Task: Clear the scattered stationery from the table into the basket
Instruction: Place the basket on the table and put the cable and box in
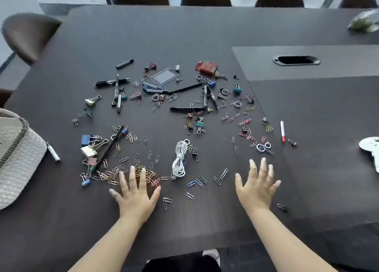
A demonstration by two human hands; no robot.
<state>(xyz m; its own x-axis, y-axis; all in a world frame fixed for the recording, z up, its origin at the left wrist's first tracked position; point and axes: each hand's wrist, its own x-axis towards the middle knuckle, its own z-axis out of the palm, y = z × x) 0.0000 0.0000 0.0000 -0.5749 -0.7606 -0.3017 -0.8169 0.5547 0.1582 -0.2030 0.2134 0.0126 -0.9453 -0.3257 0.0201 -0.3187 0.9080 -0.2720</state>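
Both hands lie spread and flat-fingered near the table's (61, 220) front edge: left hand (136, 193) touching a paper clip heap (123, 174), right hand (257, 186) on bare wood. The woven basket (18, 158) sits at the left edge, beside a white marker (53, 151); a coiled white cable (180, 158) lies between the hands.

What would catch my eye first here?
A colourful scatter of paper clips, binder clips and pens covers the middle of the dark table. The left hand and right hand spread open near its front edge, a coiled white cable just beyond them. A woven basket sits at the left edge.
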